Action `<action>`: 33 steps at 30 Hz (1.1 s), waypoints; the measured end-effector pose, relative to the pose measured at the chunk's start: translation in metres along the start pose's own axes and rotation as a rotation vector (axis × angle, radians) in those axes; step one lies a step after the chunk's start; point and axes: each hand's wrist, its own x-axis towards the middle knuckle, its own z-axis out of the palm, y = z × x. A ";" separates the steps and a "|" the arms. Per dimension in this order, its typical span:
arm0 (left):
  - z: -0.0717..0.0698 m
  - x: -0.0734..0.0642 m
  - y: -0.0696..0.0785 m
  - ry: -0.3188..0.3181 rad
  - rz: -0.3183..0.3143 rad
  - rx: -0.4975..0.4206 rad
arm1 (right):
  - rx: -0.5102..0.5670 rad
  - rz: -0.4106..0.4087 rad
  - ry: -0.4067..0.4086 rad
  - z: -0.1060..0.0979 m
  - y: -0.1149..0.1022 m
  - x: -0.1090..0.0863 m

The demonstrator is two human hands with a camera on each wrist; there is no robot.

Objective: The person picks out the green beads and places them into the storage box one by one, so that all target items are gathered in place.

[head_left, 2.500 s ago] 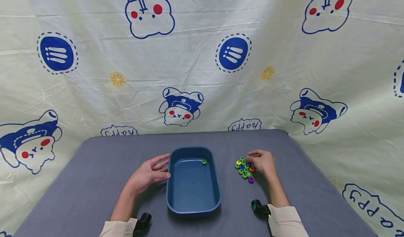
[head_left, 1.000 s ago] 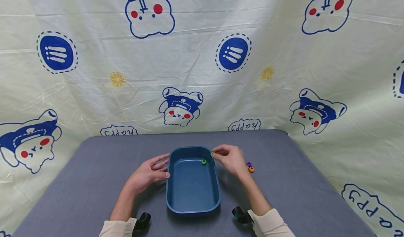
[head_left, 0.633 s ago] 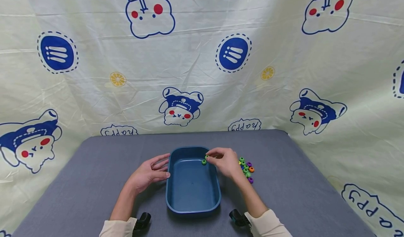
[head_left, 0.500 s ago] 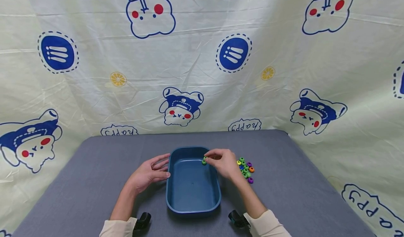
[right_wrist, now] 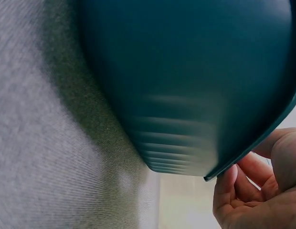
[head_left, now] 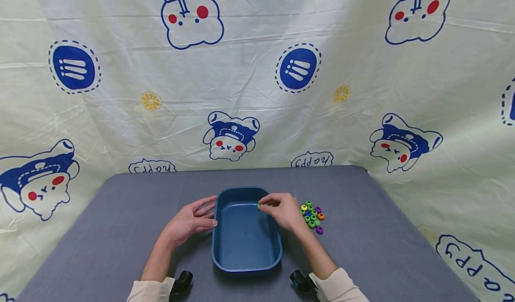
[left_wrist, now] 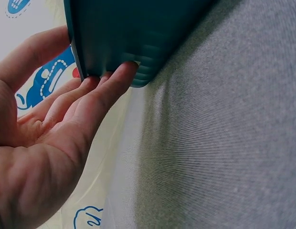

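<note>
A blue rectangular tray (head_left: 246, 244) sits mid-table. My left hand (head_left: 189, 221) rests at its left side, fingers fairly straight; in the left wrist view its fingertips (left_wrist: 129, 69) touch the outer wall below the rim. Over the tray's far right part, my right hand (head_left: 283, 210) pinches a small green bead (head_left: 259, 206) between thumb and fingertips. The green bead lying in that corner is hidden or overlapped by it. From the right wrist camera, the tray wall (right_wrist: 186, 95) covers the fingertips and the bead.
Right of the tray lies a loose cluster of beads, mostly green (head_left: 311, 224), with a yellow bead (head_left: 304, 207), a blue bead, an orange bead (head_left: 321, 216) and purple beads (head_left: 319, 230). A patterned cloth (head_left: 257, 78) hangs behind the grey table (head_left: 120, 230).
My right hand has gone from the bead cluster leftward over the tray's rim with a green bead, then lowered it beside the bead lying inside. The left hand has stayed in place.
</note>
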 end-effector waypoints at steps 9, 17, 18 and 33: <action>0.001 0.000 0.001 0.006 -0.007 0.001 | 0.001 -0.001 -0.020 0.000 0.003 0.000; 0.000 -0.001 0.002 0.005 -0.019 -0.011 | -0.006 -0.005 -0.019 0.000 0.002 0.000; 0.000 -0.001 0.002 0.001 -0.017 -0.011 | -0.009 -0.006 -0.018 0.000 0.002 0.000; -0.001 -0.001 0.001 -0.022 0.005 0.000 | -0.016 0.001 -0.019 0.000 0.000 0.000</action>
